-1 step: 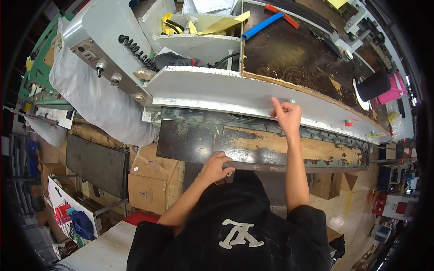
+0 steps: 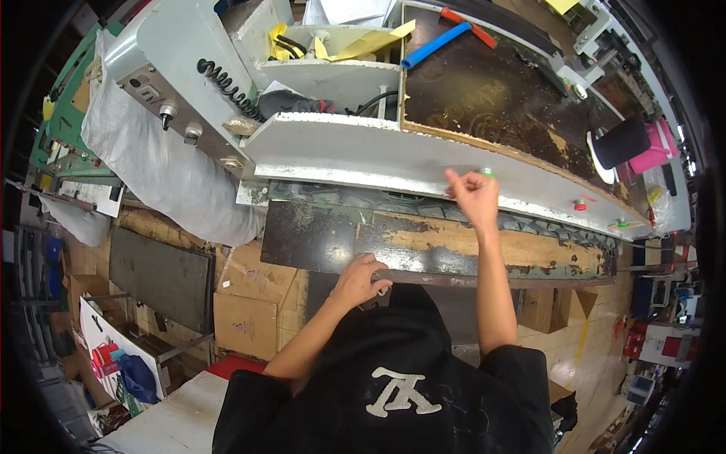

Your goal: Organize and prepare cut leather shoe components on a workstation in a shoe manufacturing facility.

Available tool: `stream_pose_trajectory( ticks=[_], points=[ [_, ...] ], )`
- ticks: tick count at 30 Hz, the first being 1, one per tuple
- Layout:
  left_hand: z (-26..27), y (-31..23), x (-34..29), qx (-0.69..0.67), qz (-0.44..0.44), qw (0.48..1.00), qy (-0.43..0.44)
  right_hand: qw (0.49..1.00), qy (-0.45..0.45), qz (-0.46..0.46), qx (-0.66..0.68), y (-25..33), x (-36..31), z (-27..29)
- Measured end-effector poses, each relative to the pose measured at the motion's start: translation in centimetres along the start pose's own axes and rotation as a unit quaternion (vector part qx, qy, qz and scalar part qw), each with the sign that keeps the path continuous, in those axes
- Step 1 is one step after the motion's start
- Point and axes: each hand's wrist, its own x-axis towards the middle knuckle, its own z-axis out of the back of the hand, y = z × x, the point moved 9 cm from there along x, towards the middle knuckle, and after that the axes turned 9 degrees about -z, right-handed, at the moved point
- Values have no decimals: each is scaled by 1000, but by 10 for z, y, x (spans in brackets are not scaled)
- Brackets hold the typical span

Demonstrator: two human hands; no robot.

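My left hand [image 2: 357, 281] is at the front edge of a long, worn wooden board [image 2: 454, 240]. Its fingertips lie on top and the thumb is along the edge, so the edge sits between them. A small pale thing by the thumb is too small to make out. My right hand [image 2: 478, 200] is raised over the far side of the board, in front of a grey metal panel [image 2: 348, 144]. Its fingers are curled, with the thumb sticking out to the left and no object visible in it. The knuckles are right by a green button [image 2: 487, 172]; I cannot tell whether they touch it.
Further right on the panel are a red button [image 2: 580, 205] and another green one [image 2: 622, 224]. A blue tube [image 2: 437, 45] and a red bar [image 2: 469, 27] lie on the dark machine top [image 2: 484, 94]. A coiled black cable [image 2: 227, 87] hangs left; cardboard boxes [image 2: 246, 325] stand below.
My right hand has tilted slightly, its thumb dropping a little and moving left. My left hand keeps its place on the board's edge.
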Motion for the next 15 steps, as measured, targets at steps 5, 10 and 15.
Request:
stream_pose_trajectory(
  ticks=[5, 10, 15],
  points=[
    [16, -14, -1, 10, 11, 999, -42, 992, 94, -38, -71, -40, -82, -31],
    [16, -30, -7, 18, 5, 999, -48, 979, 108, 51, -165, -56, -166, -36],
    [15, -36, -10, 50, -6, 997, -52, 969, 104, 38, -219, -51, -181, -47]
  ],
)
